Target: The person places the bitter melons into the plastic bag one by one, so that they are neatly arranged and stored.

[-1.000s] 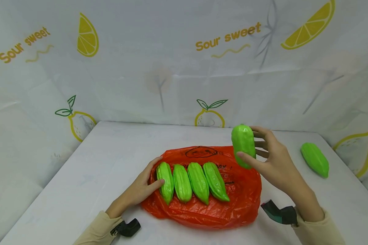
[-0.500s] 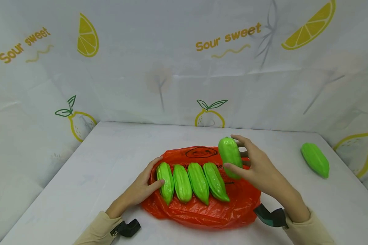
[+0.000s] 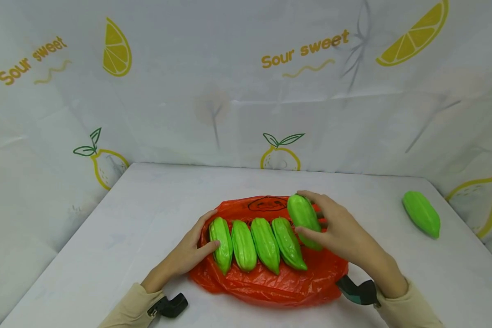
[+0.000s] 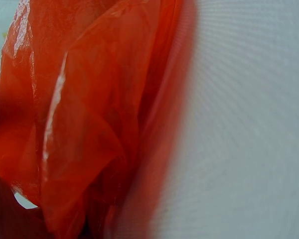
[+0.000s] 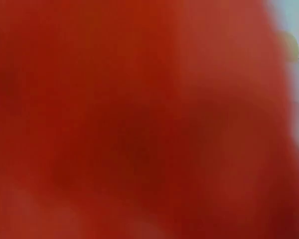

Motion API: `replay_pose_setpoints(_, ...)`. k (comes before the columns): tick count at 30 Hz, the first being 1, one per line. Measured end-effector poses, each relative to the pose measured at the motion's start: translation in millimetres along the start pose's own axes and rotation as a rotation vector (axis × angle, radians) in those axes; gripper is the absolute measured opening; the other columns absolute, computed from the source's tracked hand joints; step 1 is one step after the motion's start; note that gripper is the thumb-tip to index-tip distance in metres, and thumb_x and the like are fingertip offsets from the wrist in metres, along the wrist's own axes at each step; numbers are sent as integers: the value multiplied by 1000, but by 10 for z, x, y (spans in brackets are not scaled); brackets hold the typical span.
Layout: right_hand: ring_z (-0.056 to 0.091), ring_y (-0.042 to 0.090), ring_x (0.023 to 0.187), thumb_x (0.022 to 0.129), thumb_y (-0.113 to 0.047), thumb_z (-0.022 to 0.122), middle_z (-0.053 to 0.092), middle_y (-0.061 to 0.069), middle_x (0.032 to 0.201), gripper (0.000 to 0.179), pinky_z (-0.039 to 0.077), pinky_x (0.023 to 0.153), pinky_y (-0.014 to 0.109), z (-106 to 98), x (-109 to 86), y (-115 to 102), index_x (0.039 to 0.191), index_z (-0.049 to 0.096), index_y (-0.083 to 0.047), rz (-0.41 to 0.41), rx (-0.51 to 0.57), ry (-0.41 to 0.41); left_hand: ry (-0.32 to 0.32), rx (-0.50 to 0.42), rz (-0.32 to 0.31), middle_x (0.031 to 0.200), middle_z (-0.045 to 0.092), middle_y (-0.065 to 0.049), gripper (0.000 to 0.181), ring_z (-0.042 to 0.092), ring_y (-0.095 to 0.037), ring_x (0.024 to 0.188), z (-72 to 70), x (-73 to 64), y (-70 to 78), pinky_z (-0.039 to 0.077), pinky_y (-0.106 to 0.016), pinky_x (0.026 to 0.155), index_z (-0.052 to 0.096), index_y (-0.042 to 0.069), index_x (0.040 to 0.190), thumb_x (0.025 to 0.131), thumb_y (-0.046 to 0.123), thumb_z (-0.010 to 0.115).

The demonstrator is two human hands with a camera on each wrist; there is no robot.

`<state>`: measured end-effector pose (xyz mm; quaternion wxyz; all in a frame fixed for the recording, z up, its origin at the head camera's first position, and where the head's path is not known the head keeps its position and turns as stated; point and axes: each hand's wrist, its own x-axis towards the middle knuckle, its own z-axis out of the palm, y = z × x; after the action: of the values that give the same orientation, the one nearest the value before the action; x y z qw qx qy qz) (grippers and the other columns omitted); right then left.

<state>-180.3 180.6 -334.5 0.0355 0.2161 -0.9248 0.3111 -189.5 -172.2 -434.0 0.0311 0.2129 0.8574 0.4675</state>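
A red plastic bag [image 3: 279, 287] lies spread open on the table, with several glossy green ridged bitter melons [image 3: 265, 243] side by side in it. My right hand [image 3: 340, 230] holds another bitter melon [image 3: 303, 216] between thumb and fingers, tilted, just right of the row. Whether its lower end touches the bag cannot be told. At the bag's left edge my left hand [image 3: 190, 250] grips the plastic, its thumb on the leftmost bitter melon [image 3: 220, 232]. In the left wrist view, red plastic [image 4: 89, 109] fills the left side. Blurred red plastic [image 5: 139, 124] covers most of the right wrist view.
One more bitter melon [image 3: 421, 214] lies alone toward the right side of the white table [image 3: 106, 237]. Behind the table hangs a white sheet [image 3: 238, 82] printed with lemons. Black wrist devices [image 3: 172, 305] sit below both hands.
My right hand has moved left and down with its bitter melon, from the bag's back right edge to beside the row. The left hand and the melons in the bag have stayed put.
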Motion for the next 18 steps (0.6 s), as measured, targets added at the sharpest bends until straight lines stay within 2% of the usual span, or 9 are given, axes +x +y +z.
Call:
replay_pose_setpoints(3, 65, 25, 99, 85, -27, 79, 60, 12, 132, 73, 58, 81, 43, 32, 16, 8, 146, 43, -10, 10, -17, -17, 0, -12, -13, 156, 37, -7, 70, 43, -27, 136, -1, -5, 13, 39, -54, 108, 24, 25, 156, 97, 27, 60)
replay_pose_setpoints(10, 63, 14, 87, 84, -28, 80, 67, 5, 111, 74, 56, 74, 34, 86, 44, 31, 145, 43, -10, 40, -56, -69, 2, -2, -16, 156, 37, -8, 69, 44, -27, 136, 0, -10, 4, 40, -53, 108, 24, 25, 156, 97, 27, 60)
replay_pose_setpoints(18, 60, 15, 91, 84, -28, 79, 66, 4, 112, 74, 52, 80, 40, 106, 24, 45, 144, 42, -9, 46, -130, -65, 4, 4, 0, 155, 38, -10, 68, 44, -30, 136, 0, 2, -10, 39, -55, 107, 24, 24, 156, 98, 28, 59)
